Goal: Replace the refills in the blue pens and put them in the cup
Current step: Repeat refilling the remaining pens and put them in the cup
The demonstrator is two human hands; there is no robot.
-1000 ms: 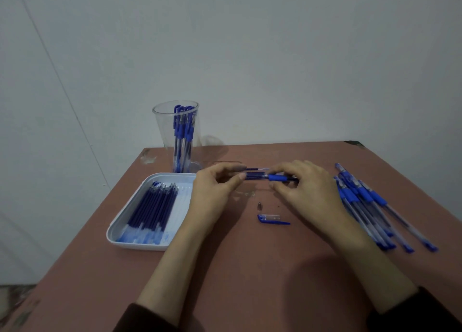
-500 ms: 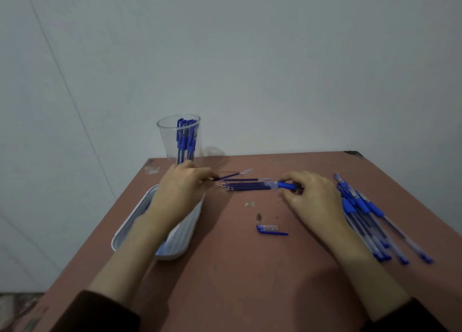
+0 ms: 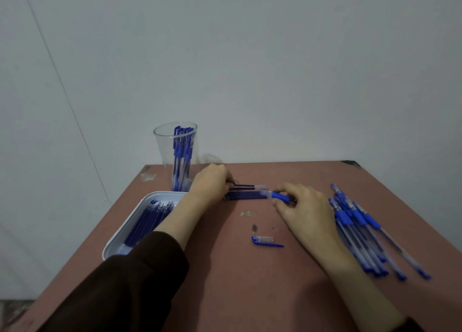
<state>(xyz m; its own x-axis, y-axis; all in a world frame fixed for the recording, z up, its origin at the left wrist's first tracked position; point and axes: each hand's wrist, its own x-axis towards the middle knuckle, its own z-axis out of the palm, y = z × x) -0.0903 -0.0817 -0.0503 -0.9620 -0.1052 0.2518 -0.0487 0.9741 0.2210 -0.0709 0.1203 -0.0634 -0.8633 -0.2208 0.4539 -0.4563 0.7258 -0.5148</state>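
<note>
Tabletop (image 3: 237,294), reddish-brown and flat, fills the lower half of the head view under a pale wall. Left of centre, the left hand (image 3: 210,181) lies knuckles-up with its fingers curled down, pinching the left end of a thin dark-blue refill (image 3: 246,186) that lies on the surface and points right. Just below it in the frame lies a bunch of loose dark-blue refills (image 3: 245,196), side by side. At their right end the right hand (image 3: 303,208) pinches the blue rubber grip of a clear-barrelled blue pen (image 3: 278,196) between thumb and fingertips, the barrel pointing left at the bunch. Lower in the frame lie a tiny clear scrap (image 3: 245,214), a small metal pen tip (image 3: 254,228) and a blue-and-clear pen cap (image 3: 266,241), each apart from the others. A heap of blue pens (image 3: 360,229) lies at the right, just beside the right wrist. At the left, a white rectangular plastic tray (image 3: 120,234) holds a row of dark-blue refills (image 3: 147,221); the left forearm in a dark brown sleeve (image 3: 125,281) crosses its near corner. Behind the tray stands a tall clear plastic cup (image 3: 162,151) with several capped blue pens (image 3: 181,154) upright inside
</note>
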